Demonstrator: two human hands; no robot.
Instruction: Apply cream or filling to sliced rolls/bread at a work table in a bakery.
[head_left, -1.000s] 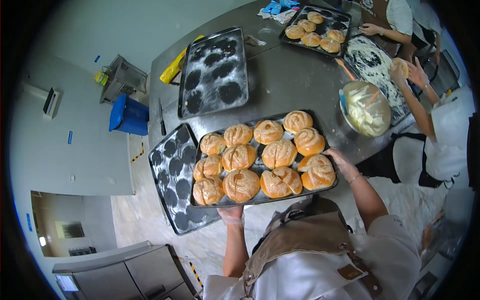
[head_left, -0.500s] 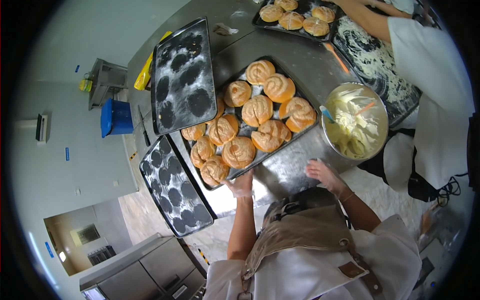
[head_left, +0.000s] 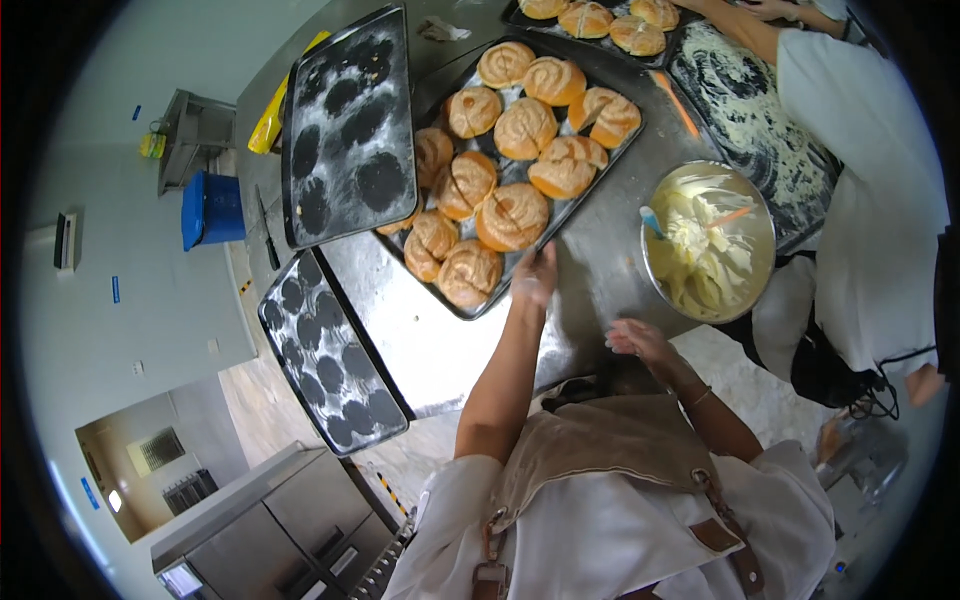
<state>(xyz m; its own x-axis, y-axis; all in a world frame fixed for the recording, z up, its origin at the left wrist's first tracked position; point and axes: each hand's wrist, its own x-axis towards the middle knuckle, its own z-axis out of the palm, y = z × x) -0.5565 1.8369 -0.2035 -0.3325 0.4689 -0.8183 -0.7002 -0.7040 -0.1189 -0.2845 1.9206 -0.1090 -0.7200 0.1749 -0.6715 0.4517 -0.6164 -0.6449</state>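
Note:
Rows of round, golden buns (head_left: 512, 217) with swirled, cracked tops lie on a black baking tray (head_left: 597, 187) in the middle of the steel table. At the tray's near edge is my left hand (head_left: 536, 276), closed on the rim, some fingers hidden. My right hand (head_left: 638, 338) hovers over the table's front edge, fingers apart and holding nothing. Just beyond it stands a metal bowl (head_left: 771, 262) of pale yellow cream (head_left: 702, 240), with a blue-handled tool (head_left: 652, 222) and an orange spatula (head_left: 729, 217) in it.
Two floury, bun-marked trays (head_left: 350, 125) (head_left: 330, 350) lie at left; the upper one overlaps the bun tray. A knife (head_left: 267, 232) lies beside them. At the far right, a co-worker's arm (head_left: 735, 30) reaches over a cream-smeared tray (head_left: 750, 110). An orange spatula (head_left: 678, 103) lies nearby.
The bun tray has slid away from me across the table, my left hand moving along at its near edge. My right hand has barely moved.

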